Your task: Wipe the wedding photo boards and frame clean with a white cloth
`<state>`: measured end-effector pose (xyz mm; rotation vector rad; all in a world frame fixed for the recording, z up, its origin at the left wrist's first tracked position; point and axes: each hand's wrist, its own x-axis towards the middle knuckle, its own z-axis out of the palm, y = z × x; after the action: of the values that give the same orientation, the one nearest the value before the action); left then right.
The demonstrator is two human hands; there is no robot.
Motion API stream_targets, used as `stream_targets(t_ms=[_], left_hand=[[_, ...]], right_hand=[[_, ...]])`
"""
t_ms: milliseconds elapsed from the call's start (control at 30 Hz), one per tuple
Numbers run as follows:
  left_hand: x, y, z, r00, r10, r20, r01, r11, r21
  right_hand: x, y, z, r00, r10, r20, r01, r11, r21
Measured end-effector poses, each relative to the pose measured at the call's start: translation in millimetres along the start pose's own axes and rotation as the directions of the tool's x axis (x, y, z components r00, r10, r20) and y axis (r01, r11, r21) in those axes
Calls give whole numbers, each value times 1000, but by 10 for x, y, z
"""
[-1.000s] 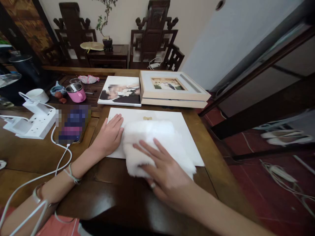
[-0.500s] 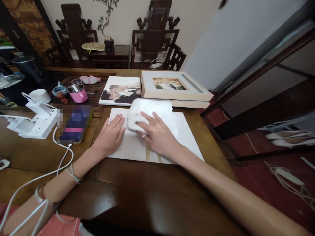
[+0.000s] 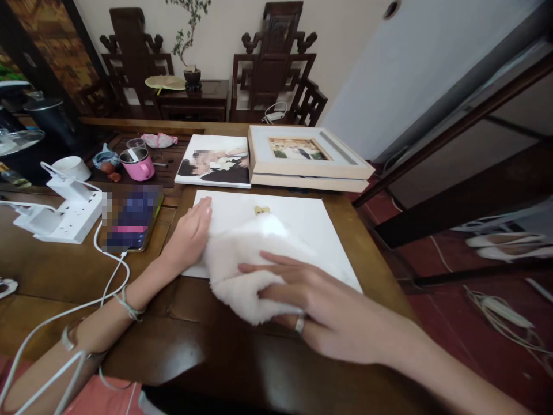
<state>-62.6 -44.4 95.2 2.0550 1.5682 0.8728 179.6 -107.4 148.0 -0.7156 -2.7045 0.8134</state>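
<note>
A flat white board [image 3: 309, 216] lies on the wooden table in front of me, with a small tan tab [image 3: 261, 211] near its far edge. My right hand [image 3: 319, 300] has its fingers pressed into a fluffy white cloth [image 3: 254, 248]. The cloth covers the board's middle and hangs over its near edge. On the left edge of the board rests my left hand [image 3: 192, 233], its fingers stretched forward and the thumb partly hidden.
Behind the board are a photo panel [image 3: 216, 167] and stacked pale wooden frames [image 3: 311, 170]. To the left are a phone [image 3: 133, 219] on a charging cable, a white power strip [image 3: 71, 216] and a pink mug [image 3: 137, 165]. The table's right edge [image 3: 380, 253] drops to a red floor.
My right hand has pulled the cloth toward me from the board's far part to its near edge, uncovering the tan tab. My left hand has tilted slightly onto its side.
</note>
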Motion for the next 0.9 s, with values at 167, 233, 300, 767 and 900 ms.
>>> stream_targets(t_ms=[167,233,300,767,900], left_hand=[[-78,-163,62,980,88,178,-134,956,261],[-68,-187,113,978,95,186,-146,948,283],[-42,-188,177,976,103,190,-155,946,284],[-65,-249,68,973,116,198,-170,944,282],[-93,-284,60,975,117,192,-168,945,279]], right_hand=[[163,424,-1,949,232,-214,-240,971,-11],[333,590,44,911,299,-286,-298,953,45],[539,694,92,868,366,-337,-353,930,101],[527,750,-43,826,372,-424,-344,928,144],[68,959,-36,729,465,-502,-480,870,108]])
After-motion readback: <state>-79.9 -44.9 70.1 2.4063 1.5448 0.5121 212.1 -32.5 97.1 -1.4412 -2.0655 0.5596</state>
